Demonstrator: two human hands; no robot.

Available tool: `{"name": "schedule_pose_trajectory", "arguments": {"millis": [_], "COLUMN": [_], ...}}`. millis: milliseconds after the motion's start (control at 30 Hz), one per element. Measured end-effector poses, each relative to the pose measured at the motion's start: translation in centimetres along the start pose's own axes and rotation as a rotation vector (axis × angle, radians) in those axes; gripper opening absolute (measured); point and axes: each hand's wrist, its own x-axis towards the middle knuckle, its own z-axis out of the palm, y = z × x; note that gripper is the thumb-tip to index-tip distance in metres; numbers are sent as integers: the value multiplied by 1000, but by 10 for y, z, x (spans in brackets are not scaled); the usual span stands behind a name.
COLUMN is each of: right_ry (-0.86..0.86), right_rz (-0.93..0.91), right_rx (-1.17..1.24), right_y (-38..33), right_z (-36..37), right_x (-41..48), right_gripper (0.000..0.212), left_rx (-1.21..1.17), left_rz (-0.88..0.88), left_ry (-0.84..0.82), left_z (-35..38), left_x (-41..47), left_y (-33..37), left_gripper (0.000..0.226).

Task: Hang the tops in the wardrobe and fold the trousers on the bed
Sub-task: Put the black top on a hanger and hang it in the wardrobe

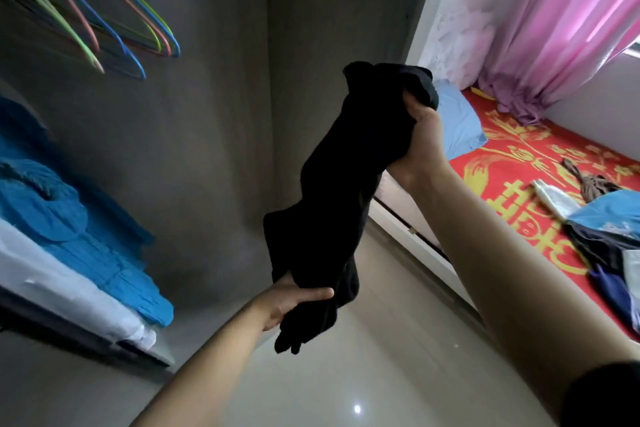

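Forearms reach out from the near edge, both hands on one black garment held up over the tiled floor. Nearer and lower, the left hand has its fingers clenched round the bunched lower end; higher and farther, the right hand grips the top end in a closed fist. Whether it is a top or trousers cannot be told, twisted as it is. To the left stands the open wardrobe, with folded blue clothes on a shelf and bare coloured hangers above. To the right lies the bed with its red cover, a blue pillow and a heap of clothes. Risk, as I judge it: the cloth is roped and dangling, so a loose end could slip free and drag on the floor, or it could go onto a hanger crooked.
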Motion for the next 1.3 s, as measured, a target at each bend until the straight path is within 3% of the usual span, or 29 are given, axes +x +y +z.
{"name": "schedule_pose_trajectory", "arguments": {"millis": [67, 133, 200, 267, 333, 400, 467, 533, 633, 700, 767, 833, 933, 1000, 1067, 1133, 1233, 1300], "right_ry": [64, 132, 264, 396, 456, 461, 301, 38, -257, -314, -214, -185, -271, -375, -508, -550, -545, -628], "right_rz": [-21, -31, -9, 115, 381, 667, 887, 1021, 971, 687, 363, 78, -82, -45, -5, 89, 331, 600], "right_rx": [16, 0, -81, -191, -339, -642, -994, -1257, -1539, -1687, -1556, -1333, -1235, -1285, -1424, -1378, -1084, -761], "right_y": [2, 4, 10, 27, 52, 78, 101, 117, 128, 132, 130, 128, 133, 141, 149, 158, 171, 180], "right_z": [-18, -41, -72, -113, -152, -181, -196, -197, -176, -158, -137, -114, -80, -62, -46, -38, -31, -29], "right_x": [2, 2, 2, 0, -11, -30, -47, -56, -56, -51, -47, -43, -36, -31, -29, -32, -44, -55], "right_gripper": [39, 39, 33, 20, 14, 21, 29, 41, 52, 73, 109, 129, 116, 84, 47, 38, 20, 34], "left_rx": [102, 182, 164, -14, -223, -492, -692, -721, -739, -709, -682, -654, -540, -560, -588, -572, -578, -652], "left_rz": [-11, -58, -56, -18, 25, 140, 271, 376, 482, 558, 641, 692, 718, 695, 699, 751, 815, 859], "left_ry": [204, 534, 790, 884, 861, 745, 614, 547, 446, 381, 245, 130, 55, 0, 49, 173, 310, 331], "left_z": [8, 4, -12, -32, -44, -45, -35, -23, -12, -13, -14, -16, -24, -32, -43, -55, -72, -80], "left_x": [10, 17, 18, 14, 8, 0, -17, -35, -58, -70, -86, -102, -124, -139, -153, -166, -183, -187], "left_y": [6, 17, 36, 61, 92, 122, 143, 151, 150, 152, 159, 164, 162, 156, 151, 147, 141, 137], "left_gripper": [56, 42, 44, 47, 49, 46, 41, 43, 56, 60, 45, 33, 23, 29, 30, 31, 28, 21]}}
